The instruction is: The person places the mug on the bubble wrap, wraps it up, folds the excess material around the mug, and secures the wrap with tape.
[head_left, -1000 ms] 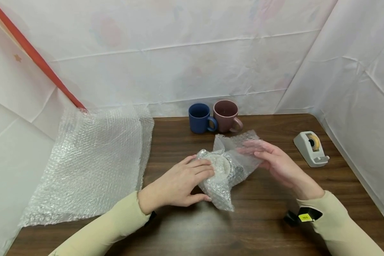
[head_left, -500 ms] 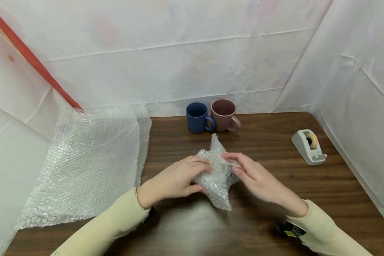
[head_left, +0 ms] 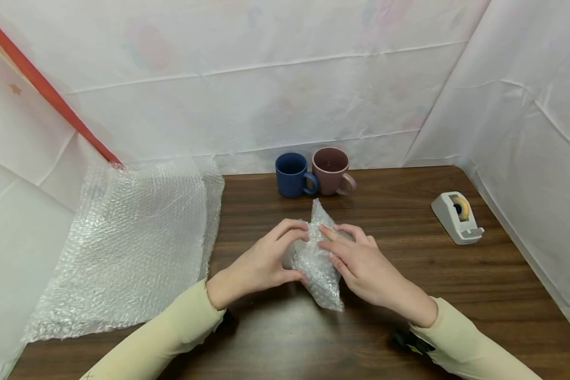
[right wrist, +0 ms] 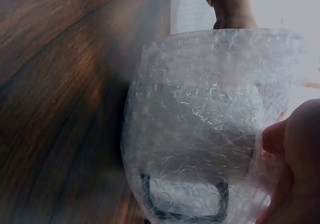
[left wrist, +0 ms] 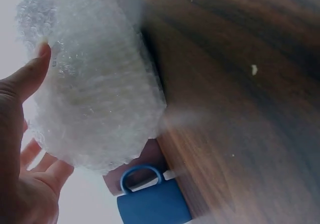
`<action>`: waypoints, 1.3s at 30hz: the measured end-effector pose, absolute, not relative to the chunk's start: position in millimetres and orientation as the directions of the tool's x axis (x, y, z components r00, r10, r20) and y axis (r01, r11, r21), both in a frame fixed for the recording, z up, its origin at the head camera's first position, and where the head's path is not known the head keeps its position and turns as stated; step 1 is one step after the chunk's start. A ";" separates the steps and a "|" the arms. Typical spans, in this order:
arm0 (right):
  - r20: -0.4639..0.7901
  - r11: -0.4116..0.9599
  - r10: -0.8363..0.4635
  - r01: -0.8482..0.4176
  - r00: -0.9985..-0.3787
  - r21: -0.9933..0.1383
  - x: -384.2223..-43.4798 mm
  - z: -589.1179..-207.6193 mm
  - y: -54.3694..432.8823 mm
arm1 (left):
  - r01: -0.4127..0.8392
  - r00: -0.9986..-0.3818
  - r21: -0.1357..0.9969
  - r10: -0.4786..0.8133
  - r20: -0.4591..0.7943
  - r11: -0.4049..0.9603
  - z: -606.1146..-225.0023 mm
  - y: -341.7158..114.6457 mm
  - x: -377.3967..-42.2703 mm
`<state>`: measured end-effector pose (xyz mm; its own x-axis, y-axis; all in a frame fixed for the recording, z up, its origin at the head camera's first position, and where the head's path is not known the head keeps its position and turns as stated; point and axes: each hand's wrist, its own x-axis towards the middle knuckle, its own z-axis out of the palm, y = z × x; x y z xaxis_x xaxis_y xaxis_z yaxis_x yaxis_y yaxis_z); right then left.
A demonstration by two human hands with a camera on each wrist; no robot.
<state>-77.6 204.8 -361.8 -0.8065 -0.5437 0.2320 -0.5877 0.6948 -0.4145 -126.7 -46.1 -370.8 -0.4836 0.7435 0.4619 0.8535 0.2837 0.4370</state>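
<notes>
A bubble-wrapped mug (head_left: pixel 315 261) stands on the table between both hands, its wrap folded over the top with pointed ends sticking out far and near. Through the plastic in the right wrist view, the mug's dark squared handle (right wrist: pixel 185 216) shows. My left hand (head_left: pixel 263 261) grips the bundle from the left, thumb on the near side and fingers curled at the far side. Fairly straight fingers of my right hand (head_left: pixel 368 266) press the folded wrap down from the top right. In the left wrist view, the left thumb (left wrist: pixel 37 71) lies against the wrap.
A blue mug (head_left: pixel 291 177) and a dusky pink mug (head_left: pixel 330 171) stand behind the bundle at the table's back edge. Sheets of bubble wrap (head_left: pixel 128 248) lie at left. A white tape dispenser (head_left: pixel 457 217) sits at right. White cloth (head_left: pixel 247 95) hangs behind.
The right hand has swung left, bringing the loose right flap over the mug's top, and now presses on it. The left hand has moved from the top to grip the bundle's side.
</notes>
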 end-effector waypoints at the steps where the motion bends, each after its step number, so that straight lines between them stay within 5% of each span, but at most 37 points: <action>1: 0.230 0.698 -0.548 -0.591 -0.804 -0.405 -77.7 -362.0 204.7 | 0.866 -0.464 0.422 0.747 0.476 0.269 -371.6 -46.4 -127.0; 9: 0.217 0.649 -0.575 -0.601 -0.789 -0.466 -82.4 -360.9 211.0 | 0.942 -0.327 0.240 0.797 0.508 0.233 -376.8 -46.6 -125.3; 14: 0.261 0.591 -0.554 -0.594 -0.790 -0.546 -80.7 -356.4 215.4 | 0.940 -0.340 0.165 0.790 0.510 0.298 -374.8 -42.4 -122.2; 20: 0.312 0.693 -0.509 -0.597 -0.802 -0.405 -63.8 -349.4 210.0 | 0.919 -0.380 0.108 0.778 0.500 0.380 -371.2 -36.1 -115.0; 25: 0.313 0.706 -0.499 -0.589 -0.808 -0.393 -55.0 -349.8 202.0 | 0.895 -0.420 0.091 0.753 0.506 0.438 -371.3 -31.3 -107.2; 31: 0.351 0.684 -0.553 -0.652 -0.756 -0.327 -64.8 -358.3 203.7 | 0.886 -0.433 0.084 0.748 0.503 0.456 -371.3 -29.7 -102.4; 39: 0.276 0.535 -0.695 -0.733 -0.664 -0.420 -91.9 -359.0 221.8 | 0.915 -0.398 0.140 0.791 0.465 0.378 -364.7 -35.3 -113.5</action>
